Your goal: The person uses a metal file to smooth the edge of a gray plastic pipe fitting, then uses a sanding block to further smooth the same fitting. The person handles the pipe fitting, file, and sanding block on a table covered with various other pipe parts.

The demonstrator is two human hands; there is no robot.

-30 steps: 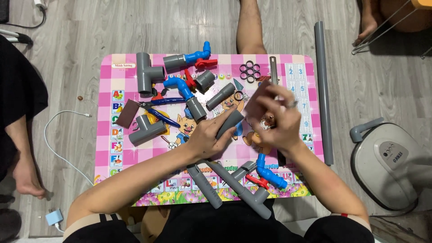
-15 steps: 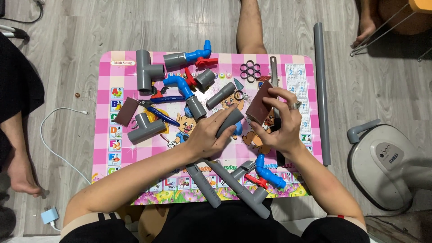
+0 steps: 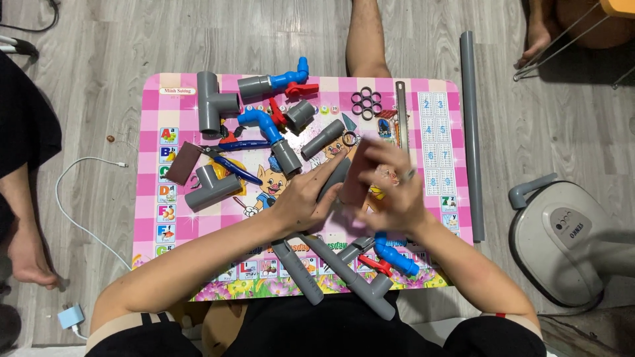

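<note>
My left hand [image 3: 305, 199] grips a short grey pipe piece [image 3: 335, 177] over the middle of a pink children's table [image 3: 149, 198]. My right hand [image 3: 391, 193], blurred by motion, holds a small brown abrasive sheet [image 3: 354, 176] against the pipe's end. Just below my hands lie two grey pipe lengths [image 3: 344, 268] and a blue elbow with a red valve handle [image 3: 393, 256]. My forearms hide part of these.
The table also carries a grey tee fitting [image 3: 210, 102], a second tee [image 3: 211, 187], blue-handled pliers [image 3: 228, 162], another brown sheet [image 3: 183, 163], black rings [image 3: 367, 101] and a saw blade [image 3: 401, 122]. A long grey pipe [image 3: 471, 132] and a grey fan base [image 3: 569, 238] lie to the right. Other people's legs sit at the top and left.
My right hand has dropped down and left with the brown sheet, from raised beside the pipe to pressed against it, and is now blurred. The left hand has barely moved.
</note>
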